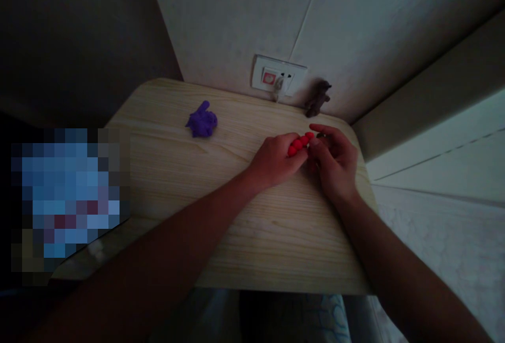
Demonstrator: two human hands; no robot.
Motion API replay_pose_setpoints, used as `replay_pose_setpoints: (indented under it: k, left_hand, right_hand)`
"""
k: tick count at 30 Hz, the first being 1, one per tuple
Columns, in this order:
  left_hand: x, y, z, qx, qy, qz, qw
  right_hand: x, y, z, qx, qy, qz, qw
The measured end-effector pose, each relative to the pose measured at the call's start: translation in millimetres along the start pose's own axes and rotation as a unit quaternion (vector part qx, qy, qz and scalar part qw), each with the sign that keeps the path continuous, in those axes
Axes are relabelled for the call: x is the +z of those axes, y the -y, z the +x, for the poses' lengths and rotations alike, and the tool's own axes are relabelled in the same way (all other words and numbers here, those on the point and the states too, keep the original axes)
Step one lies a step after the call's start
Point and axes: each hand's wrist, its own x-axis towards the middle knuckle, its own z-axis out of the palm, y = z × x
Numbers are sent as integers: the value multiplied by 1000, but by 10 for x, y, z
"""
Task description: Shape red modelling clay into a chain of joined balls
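Note:
A small red piece of modelling clay [299,144], shaped like a row of joined balls, is held over the wooden table. My left hand [276,159] is closed around its lower left end. At the upper right end, the thumb of my right hand [335,161] presses against the red clay, with the index finger stretched above and the other fingers curled, partly hidden. A spiky purple clay lump [202,120] lies on the table to the left of both hands. Beyond my right hand, a small dark brown figure [318,99] stands near the wall.
The light wooden table [177,169] has rounded corners and meets the wall at the back. A wall socket [278,76] with a plug in it sits just above the table's rear edge. At the left is a blurred-out bluish area. Pale quilted fabric [442,238] lies to the right.

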Motion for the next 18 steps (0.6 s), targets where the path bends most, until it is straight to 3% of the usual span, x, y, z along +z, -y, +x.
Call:
replay_pose_setpoints:
  k: [18]
  left_hand:
    - [-13,-7,-12,7,-11,18,1000]
  right_hand:
    - [4,-6,-6,33,40,1,999]
